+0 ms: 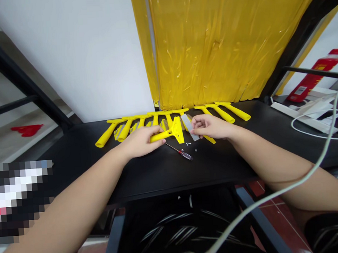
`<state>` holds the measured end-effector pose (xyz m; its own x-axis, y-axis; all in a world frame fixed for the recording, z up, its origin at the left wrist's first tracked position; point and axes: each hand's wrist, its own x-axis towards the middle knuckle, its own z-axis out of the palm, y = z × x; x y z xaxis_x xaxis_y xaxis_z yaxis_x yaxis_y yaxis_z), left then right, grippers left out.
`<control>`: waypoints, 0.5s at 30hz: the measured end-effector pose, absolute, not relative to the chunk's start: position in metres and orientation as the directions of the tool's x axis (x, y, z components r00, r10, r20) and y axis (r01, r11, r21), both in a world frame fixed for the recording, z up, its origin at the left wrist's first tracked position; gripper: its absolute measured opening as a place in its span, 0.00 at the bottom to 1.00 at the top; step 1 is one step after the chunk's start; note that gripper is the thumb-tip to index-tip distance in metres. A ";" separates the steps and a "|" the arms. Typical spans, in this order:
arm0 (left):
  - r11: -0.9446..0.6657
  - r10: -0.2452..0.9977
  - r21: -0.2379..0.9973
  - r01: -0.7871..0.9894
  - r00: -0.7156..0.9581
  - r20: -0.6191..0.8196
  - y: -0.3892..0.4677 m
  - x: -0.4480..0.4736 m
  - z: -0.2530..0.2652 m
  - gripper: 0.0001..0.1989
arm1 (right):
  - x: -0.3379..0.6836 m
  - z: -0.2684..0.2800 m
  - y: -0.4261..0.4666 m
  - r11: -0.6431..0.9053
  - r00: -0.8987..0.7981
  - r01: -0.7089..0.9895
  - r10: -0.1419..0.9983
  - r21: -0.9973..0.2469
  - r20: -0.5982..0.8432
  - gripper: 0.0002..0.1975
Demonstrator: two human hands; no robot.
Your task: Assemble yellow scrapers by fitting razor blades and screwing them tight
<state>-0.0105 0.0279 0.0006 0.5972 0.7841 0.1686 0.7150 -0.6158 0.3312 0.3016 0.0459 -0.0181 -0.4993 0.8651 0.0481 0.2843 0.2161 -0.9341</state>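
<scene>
My left hand (143, 140) is closed around the handle of a yellow scraper handle (175, 132), whose wide head points right. Pinched in my right hand (205, 127) is a flat grey metal blade (190, 127), held upright at a tilt just right of the scraper head, with a narrow gap between them. Below them on the black table lies a screwdriver (185, 154) with a clear handle, its shaft running up under my left hand. Small screws (188, 143) and a nut (196, 150) lie close by.
Several more yellow scraper handles (106, 135) are lined up along the back of the black table (161, 177). A white cable (267, 200) crosses in front of my right forearm. At right stand a red bottle (313, 76) and white parts; a yellow-wrapped panel (215, 42) rises behind.
</scene>
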 end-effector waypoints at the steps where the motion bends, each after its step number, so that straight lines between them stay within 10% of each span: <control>1: -0.619 0.782 0.329 0.713 0.599 0.173 0.028 -0.010 0.001 0.15 | 0.301 -0.019 0.046 0.223 -0.508 0.263 0.859 -0.939 0.062 0.14; 15: -0.627 0.776 0.316 0.712 0.609 0.166 0.027 -0.010 0.001 0.15 | 0.300 -0.014 0.048 0.574 -0.540 0.205 0.742 -0.793 0.397 0.14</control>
<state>-0.0098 0.0273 0.0008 0.6088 0.7756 0.1665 0.7121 -0.6268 0.3163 0.3002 0.0485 -0.0136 -0.5401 0.7419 0.3975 0.2051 0.5740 -0.7927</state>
